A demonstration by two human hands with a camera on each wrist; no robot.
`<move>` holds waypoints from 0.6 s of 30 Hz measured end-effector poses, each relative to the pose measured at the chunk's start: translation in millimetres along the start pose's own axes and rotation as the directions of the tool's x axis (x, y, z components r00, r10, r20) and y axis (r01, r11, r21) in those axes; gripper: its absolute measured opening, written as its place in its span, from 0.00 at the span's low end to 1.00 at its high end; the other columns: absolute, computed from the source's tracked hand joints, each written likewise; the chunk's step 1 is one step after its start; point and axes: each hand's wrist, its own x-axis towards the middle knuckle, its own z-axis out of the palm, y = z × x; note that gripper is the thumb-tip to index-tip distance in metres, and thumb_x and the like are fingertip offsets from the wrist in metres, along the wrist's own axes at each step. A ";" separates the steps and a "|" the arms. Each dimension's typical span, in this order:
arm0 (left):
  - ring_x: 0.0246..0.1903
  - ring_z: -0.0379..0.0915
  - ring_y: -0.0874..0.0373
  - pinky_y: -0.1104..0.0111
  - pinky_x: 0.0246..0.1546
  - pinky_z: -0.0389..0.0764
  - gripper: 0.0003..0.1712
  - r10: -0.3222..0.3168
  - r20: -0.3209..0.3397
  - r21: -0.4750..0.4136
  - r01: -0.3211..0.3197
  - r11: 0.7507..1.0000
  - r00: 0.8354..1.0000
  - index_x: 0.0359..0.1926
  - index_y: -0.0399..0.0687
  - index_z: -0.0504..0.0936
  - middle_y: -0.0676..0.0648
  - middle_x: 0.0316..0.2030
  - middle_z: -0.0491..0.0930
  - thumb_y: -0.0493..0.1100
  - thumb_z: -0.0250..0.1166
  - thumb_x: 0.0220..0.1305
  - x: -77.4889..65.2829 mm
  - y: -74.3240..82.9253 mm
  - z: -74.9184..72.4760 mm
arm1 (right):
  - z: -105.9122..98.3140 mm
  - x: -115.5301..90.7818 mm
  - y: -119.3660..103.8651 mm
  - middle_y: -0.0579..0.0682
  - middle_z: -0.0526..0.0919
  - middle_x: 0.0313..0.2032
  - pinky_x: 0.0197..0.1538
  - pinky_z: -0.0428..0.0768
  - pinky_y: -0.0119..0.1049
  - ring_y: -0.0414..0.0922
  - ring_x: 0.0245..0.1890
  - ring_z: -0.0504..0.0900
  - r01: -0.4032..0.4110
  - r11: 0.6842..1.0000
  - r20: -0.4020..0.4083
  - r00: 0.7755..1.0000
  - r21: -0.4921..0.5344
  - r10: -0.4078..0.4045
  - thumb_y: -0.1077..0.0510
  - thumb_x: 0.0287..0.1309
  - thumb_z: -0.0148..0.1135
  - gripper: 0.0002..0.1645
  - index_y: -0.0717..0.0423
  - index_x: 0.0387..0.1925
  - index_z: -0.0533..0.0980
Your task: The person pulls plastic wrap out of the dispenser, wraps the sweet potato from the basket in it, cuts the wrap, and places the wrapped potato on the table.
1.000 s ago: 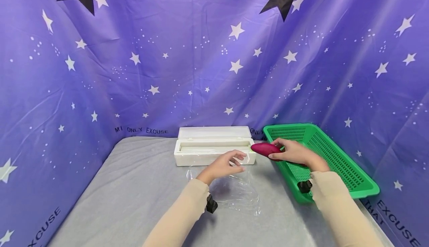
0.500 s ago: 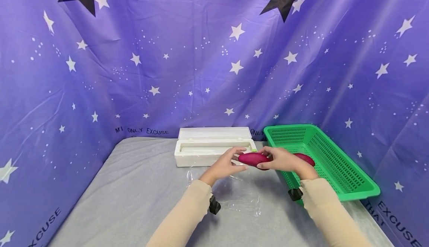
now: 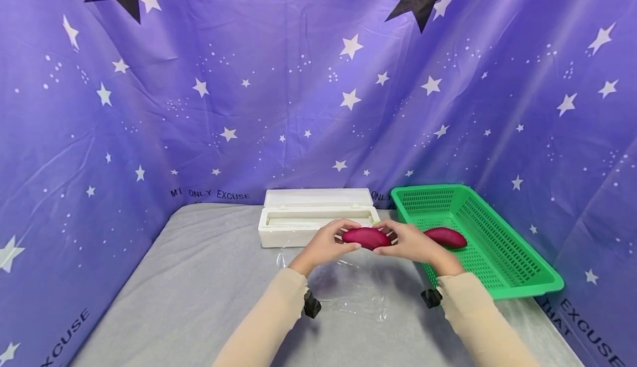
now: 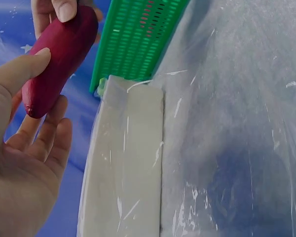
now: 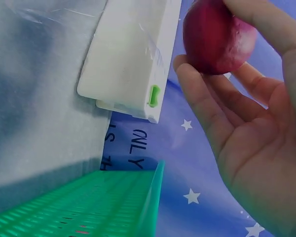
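Observation:
A dark red sweet potato [image 3: 367, 238] is held in the air above the table by both hands, one at each end. My left hand [image 3: 325, 246] pinches its left end between thumb and fingers. The right hand [image 3: 410, 243] has its thumb and fingers around the other end. In the left wrist view the sweet potato [image 4: 64, 59] shows a small pointed tip. Below the hands, clear cling film [image 3: 348, 289] lies spread over the table, coming from a white dispenser box [image 3: 286, 238] whose lid [image 3: 318, 197] stands raised.
On the right stands a green plastic basket [image 3: 507, 256] with a second sweet potato [image 3: 446, 237] in it. A green slider [image 5: 154, 96] sits on the box's end. Behind the grey-covered table [image 3: 199, 278] hangs a purple star-print cloth [image 3: 298, 79].
The right hand has carried the sweet potato left, away from the basket, to the left hand. The left hand's fingers have come onto its left end.

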 end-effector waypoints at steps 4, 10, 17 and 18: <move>0.44 0.77 0.60 0.68 0.46 0.81 0.24 -0.013 -0.017 -0.010 0.013 1.000 1.000 0.58 0.52 0.81 0.54 0.51 0.80 0.42 0.74 0.61 -5.4 -2.7 -5.6 | 5.6 0.0 1.3 0.51 0.83 0.42 0.45 0.83 0.38 0.46 0.42 0.83 0.002 0.999 -0.003 1.000 0.038 -0.002 0.53 0.55 0.76 0.32 0.59 0.57 0.74; 0.44 0.78 0.59 0.68 0.46 0.81 0.24 -0.029 -0.014 0.014 0.029 0.999 0.999 0.58 0.53 0.81 0.54 0.50 0.81 0.44 0.74 0.61 -15.0 -4.1 -17.6 | 15.2 3.5 0.6 0.52 0.85 0.40 0.43 0.84 0.37 0.47 0.41 0.84 0.068 0.996 -0.020 0.998 0.064 -0.067 0.53 0.55 0.76 0.30 0.60 0.56 0.74; 0.44 0.78 0.58 0.63 0.48 0.81 0.24 -0.050 0.003 0.013 0.050 0.999 0.999 0.57 0.55 0.81 0.54 0.48 0.81 0.44 0.74 0.60 -26.3 -6.0 -31.1 | 26.5 9.1 -4.7 0.50 0.85 0.39 0.42 0.84 0.36 0.46 0.40 0.84 0.120 0.990 -0.014 0.993 0.068 -0.120 0.54 0.57 0.74 0.28 0.59 0.56 0.75; 0.44 0.78 0.58 0.62 0.47 0.81 0.24 -0.048 0.004 0.019 0.048 0.999 0.999 0.57 0.55 0.81 0.54 0.48 0.81 0.45 0.75 0.60 -27.7 -6.6 -32.8 | 27.9 9.7 -5.8 0.50 0.85 0.39 0.42 0.84 0.36 0.45 0.41 0.84 0.121 0.990 -0.009 0.993 0.077 -0.121 0.54 0.57 0.74 0.28 0.58 0.56 0.75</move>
